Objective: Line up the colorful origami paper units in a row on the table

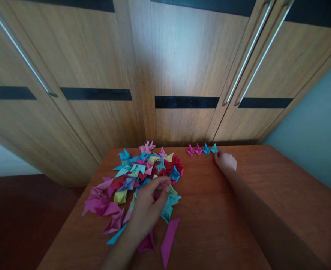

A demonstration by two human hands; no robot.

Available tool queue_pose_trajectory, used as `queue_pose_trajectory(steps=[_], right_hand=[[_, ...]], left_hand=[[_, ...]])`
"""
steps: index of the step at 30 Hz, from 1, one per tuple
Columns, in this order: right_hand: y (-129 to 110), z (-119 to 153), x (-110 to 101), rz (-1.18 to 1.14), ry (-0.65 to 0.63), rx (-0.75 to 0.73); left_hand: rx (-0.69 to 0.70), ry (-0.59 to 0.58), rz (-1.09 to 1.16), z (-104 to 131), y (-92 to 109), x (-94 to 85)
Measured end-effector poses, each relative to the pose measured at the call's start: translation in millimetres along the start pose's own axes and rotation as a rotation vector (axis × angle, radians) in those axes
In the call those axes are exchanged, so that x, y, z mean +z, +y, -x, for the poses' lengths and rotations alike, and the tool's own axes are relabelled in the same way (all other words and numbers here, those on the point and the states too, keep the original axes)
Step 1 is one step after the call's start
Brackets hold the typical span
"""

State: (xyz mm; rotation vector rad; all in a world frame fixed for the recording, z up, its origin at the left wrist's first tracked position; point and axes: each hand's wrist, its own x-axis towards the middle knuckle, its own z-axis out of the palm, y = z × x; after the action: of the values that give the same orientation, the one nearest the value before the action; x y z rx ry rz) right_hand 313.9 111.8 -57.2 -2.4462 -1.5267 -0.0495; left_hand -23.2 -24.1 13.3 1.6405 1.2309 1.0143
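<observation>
Teal origami (214, 149), right fingers (218, 155), apparently touching

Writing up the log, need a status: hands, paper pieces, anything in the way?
Left hand over pile, grip unclear; right hand at teal end piece of row. Row has four pieces. Magenta strip nearer the camera, not between pile and row.

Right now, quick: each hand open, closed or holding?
Left hand: curled over the multicoloured folded-paper pile; any hold unclear.
Right hand: curled at the pointed teal folded-paper piece; grip unclear.
</observation>
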Motion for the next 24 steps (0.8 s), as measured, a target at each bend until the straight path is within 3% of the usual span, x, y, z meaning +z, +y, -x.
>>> queue_pose_trajectory(steps=[18,24], right_hand=[[-0.7,6.1,-3.3,-0.044,0.045,0.058],[1.7,31.6,-5.8,-0.085,0.055,0.098]], left_hand=[[0.026,-0.008,-0.048,-0.2,1.7,-1.5],[0.088,0.135,-0.319,-4.2,7.3,-22.5]])
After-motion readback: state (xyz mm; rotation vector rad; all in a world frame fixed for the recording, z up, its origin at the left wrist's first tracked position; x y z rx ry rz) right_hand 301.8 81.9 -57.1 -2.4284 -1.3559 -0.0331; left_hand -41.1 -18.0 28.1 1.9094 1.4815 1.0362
